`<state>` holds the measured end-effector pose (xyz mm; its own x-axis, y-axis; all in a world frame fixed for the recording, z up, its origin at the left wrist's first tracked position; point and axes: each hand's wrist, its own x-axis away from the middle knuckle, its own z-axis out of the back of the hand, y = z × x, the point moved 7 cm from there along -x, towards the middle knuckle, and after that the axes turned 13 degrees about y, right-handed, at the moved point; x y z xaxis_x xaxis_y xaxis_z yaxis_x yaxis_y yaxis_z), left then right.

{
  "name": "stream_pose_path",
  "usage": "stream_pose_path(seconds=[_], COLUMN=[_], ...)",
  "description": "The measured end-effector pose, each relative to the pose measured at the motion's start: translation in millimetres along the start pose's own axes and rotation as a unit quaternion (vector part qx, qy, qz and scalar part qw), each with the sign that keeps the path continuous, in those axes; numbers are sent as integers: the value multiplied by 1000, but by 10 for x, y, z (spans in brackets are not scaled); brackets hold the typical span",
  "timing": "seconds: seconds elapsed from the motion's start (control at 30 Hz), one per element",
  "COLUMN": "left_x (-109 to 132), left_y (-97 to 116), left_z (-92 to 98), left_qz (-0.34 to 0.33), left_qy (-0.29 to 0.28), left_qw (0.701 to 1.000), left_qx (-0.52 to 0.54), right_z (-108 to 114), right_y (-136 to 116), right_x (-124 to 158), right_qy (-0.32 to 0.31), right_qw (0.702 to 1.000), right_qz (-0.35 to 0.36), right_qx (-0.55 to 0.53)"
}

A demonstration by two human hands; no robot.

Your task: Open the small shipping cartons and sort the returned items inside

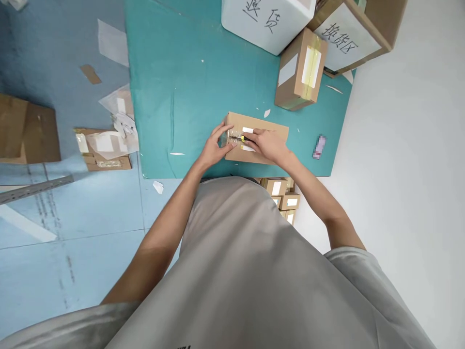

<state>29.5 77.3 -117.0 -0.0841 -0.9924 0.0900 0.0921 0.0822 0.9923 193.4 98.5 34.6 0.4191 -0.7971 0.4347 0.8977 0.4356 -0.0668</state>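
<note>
Box point(240, 155) lies flat, the green table point(189, 97) directly beneath it. At the box's left end, the left hand point(214, 149) is spread — braced, not clenched. Over the box's top, the right hand point(267, 143) grasps a knife point(243, 138), tip at the tape point(237, 133). Judgement: stiff cardboard, probably light; tape likely slick. Best hold — the box's side edges, clear of the knife.

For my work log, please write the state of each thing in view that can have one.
Box being handled: looks closed; tape cut, unclear.
Left hand: fingers spread, on its left end.
Right hand: gripping cutter.
Cutter: blade appears out.
Taller box: taped shut.
Signed box: open-topped.
White bin: upright.
Small boxes: stacked.
</note>
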Motion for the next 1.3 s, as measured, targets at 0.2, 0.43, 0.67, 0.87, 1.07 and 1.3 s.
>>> stream_pose_path(seconds=[0.2, 0.43, 0.67, 0.87, 1.07, 1.3], left_x=[7, 14, 26, 49, 43, 92], left_y=[-47, -139, -198, -176, -148, -90], left_z=[-14, 49, 110, 27, 56, 111], left_qz=[-3, 18, 14, 20, 43, 67], left_qy=[0, 11, 28, 43, 60, 110], left_qw=[1000, 1000, 999, 998, 997, 991], left_qx=[12, 20, 23, 41, 11, -27], right_z=[59, 102, 76, -122, -372, -744], right_y=[-185, -432, 226, 1154, 1442, 1943], right_x=[-56, -221, 154, 825, 1022, 1314], right_qy=[-14, -29, -50, -73, -15, 92], right_qw=[998, 994, 990, 986, 996, 986], right_qz=[9, 38, -19, -70, -46, -79], right_qx=[67, 94, 131, 133, 78, -113])
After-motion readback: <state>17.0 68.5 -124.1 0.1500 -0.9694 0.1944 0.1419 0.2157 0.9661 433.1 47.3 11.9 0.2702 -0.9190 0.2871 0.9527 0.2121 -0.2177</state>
